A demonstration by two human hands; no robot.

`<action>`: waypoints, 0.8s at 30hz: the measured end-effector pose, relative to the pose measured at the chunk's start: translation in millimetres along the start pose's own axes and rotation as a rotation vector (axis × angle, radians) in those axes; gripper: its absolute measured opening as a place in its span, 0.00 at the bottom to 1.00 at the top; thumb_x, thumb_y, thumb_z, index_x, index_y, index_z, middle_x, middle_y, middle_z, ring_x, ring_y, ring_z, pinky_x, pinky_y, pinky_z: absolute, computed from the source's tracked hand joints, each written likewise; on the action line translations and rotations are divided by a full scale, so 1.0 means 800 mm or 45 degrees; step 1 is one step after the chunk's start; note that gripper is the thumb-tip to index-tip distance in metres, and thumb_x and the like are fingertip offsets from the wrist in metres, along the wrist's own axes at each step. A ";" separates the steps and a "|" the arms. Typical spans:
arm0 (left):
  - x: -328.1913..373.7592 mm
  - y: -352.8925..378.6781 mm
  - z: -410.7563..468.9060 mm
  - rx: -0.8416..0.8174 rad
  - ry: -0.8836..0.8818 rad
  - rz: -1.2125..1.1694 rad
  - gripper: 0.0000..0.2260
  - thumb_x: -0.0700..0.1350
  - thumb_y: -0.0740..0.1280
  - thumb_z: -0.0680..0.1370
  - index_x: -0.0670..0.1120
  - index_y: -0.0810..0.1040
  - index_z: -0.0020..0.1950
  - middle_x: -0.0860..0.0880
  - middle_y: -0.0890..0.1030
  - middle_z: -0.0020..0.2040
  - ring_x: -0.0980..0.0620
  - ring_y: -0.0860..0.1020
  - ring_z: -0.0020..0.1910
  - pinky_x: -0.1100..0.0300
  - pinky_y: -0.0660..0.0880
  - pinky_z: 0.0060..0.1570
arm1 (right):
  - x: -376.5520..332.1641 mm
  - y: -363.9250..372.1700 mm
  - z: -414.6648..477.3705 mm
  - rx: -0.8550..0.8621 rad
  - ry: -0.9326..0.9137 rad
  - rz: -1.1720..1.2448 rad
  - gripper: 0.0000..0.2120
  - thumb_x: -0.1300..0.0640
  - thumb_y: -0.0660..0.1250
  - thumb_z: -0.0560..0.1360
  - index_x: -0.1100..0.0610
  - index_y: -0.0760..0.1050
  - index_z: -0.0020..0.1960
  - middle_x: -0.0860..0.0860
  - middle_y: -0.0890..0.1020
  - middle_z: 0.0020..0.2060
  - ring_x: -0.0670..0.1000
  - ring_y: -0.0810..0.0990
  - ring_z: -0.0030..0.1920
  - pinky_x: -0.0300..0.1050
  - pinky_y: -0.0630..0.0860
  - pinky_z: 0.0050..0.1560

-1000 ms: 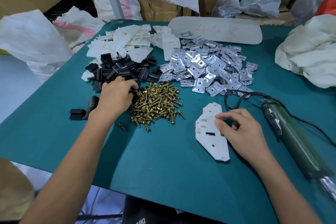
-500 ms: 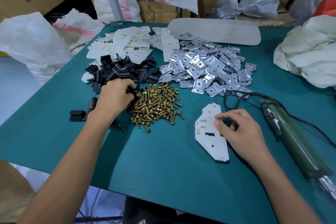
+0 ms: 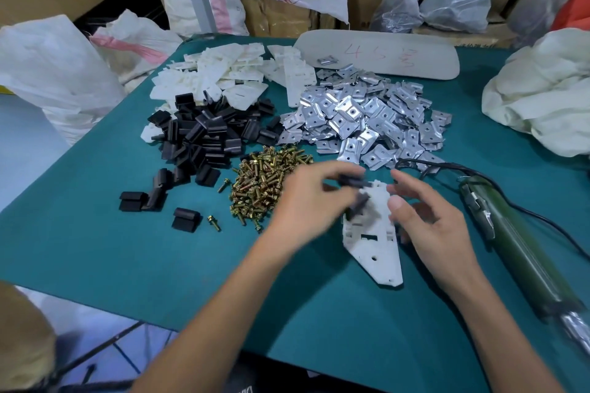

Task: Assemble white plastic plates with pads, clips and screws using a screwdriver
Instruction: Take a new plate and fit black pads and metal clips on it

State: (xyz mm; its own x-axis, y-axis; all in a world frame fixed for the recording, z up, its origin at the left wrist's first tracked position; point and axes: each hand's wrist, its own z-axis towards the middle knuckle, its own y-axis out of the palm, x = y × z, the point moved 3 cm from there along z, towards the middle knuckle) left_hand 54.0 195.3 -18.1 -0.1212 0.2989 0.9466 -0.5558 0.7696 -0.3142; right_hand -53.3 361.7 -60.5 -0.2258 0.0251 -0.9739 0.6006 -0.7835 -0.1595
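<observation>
Centre frame: left hand (image 3: 306,201), blurred, pinches black pads (image 3: 352,183) over the white plate (image 3: 376,252); right hand (image 3: 431,223) hovers alongside, fingers loosely spread, holding nothing.

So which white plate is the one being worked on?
The lone white plate lying flat between the left hand, which holds a black pad over it, and the right hand; the rest lie in a heap farther back.

Both forearms bare, reaching in from the near edge and converging. Left grip (image 3: 306,201) blurred, palm down, fingertips pinching a black pad (image 3: 351,181). Right grip (image 3: 429,220) just beside it, fingers loosely curved and spread, thumb extended, holding nothing.
</observation>
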 end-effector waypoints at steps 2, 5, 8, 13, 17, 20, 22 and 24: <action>0.000 0.041 -0.006 -0.069 0.012 0.055 0.14 0.39 0.72 0.73 0.54 0.85 0.54 0.58 0.86 0.47 0.58 0.84 0.46 0.57 0.80 0.53 | -0.001 0.001 -0.001 -0.065 0.012 0.160 0.18 0.49 0.73 0.75 0.40 0.81 0.64 0.45 0.87 0.55 0.43 0.84 0.46 0.37 0.80 0.46; 0.003 0.062 -0.005 -0.114 0.045 0.074 0.14 0.42 0.70 0.73 0.57 0.83 0.55 0.62 0.84 0.48 0.63 0.82 0.42 0.63 0.79 0.50 | -0.001 -0.005 0.002 0.047 -0.008 0.221 0.15 0.54 0.73 0.74 0.45 0.84 0.60 0.45 0.88 0.53 0.42 0.85 0.50 0.36 0.81 0.50; -0.003 0.064 0.006 -0.130 0.076 0.172 0.16 0.44 0.69 0.75 0.61 0.76 0.59 0.61 0.82 0.50 0.63 0.81 0.38 0.62 0.80 0.43 | 0.006 -0.015 0.008 0.188 0.015 0.205 0.10 0.56 0.73 0.77 0.42 0.86 0.54 0.43 0.88 0.48 0.41 0.83 0.44 0.34 0.79 0.44; -0.020 0.045 0.043 0.196 0.136 0.414 0.12 0.38 0.66 0.80 0.51 0.78 0.60 0.57 0.78 0.52 0.63 0.76 0.43 0.69 0.72 0.46 | 0.021 -0.032 0.014 0.335 0.138 0.184 0.08 0.57 0.73 0.79 0.43 0.84 0.51 0.43 0.87 0.46 0.40 0.83 0.41 0.35 0.78 0.36; -0.026 0.030 0.052 0.278 0.141 0.535 0.09 0.36 0.63 0.81 0.46 0.80 0.57 0.50 0.80 0.54 0.54 0.76 0.48 0.56 0.75 0.53 | 0.025 -0.032 0.013 0.307 0.160 0.124 0.06 0.56 0.73 0.79 0.47 0.83 0.54 0.42 0.86 0.47 0.39 0.83 0.42 0.35 0.78 0.37; -0.019 0.005 0.037 0.281 0.186 0.623 0.09 0.42 0.66 0.81 0.47 0.80 0.60 0.51 0.80 0.57 0.52 0.77 0.56 0.55 0.73 0.59 | 0.026 -0.031 0.013 0.282 0.178 0.061 0.05 0.54 0.73 0.79 0.48 0.83 0.55 0.40 0.87 0.46 0.39 0.84 0.43 0.35 0.78 0.40; -0.020 -0.038 0.010 0.388 0.171 0.645 0.09 0.45 0.68 0.80 0.50 0.81 0.60 0.54 0.80 0.54 0.53 0.77 0.54 0.54 0.74 0.58 | 0.026 -0.031 0.012 0.266 0.181 0.033 0.05 0.54 0.73 0.79 0.48 0.83 0.55 0.39 0.87 0.46 0.40 0.84 0.44 0.36 0.78 0.43; -0.037 -0.099 -0.027 0.580 0.101 0.716 0.09 0.44 0.70 0.77 0.52 0.81 0.57 0.54 0.78 0.50 0.52 0.77 0.51 0.51 0.74 0.58 | 0.024 -0.031 0.012 0.260 0.181 0.024 0.05 0.54 0.72 0.79 0.47 0.83 0.55 0.39 0.87 0.47 0.41 0.84 0.45 0.40 0.77 0.45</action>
State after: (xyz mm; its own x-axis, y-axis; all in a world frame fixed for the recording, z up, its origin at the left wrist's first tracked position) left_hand 119.4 137.3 -23.0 -0.4390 0.6338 0.6369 -0.7161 0.1814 -0.6741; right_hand -79.7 376.0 -73.9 -0.0968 0.0850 -0.9917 0.4328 -0.8936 -0.1188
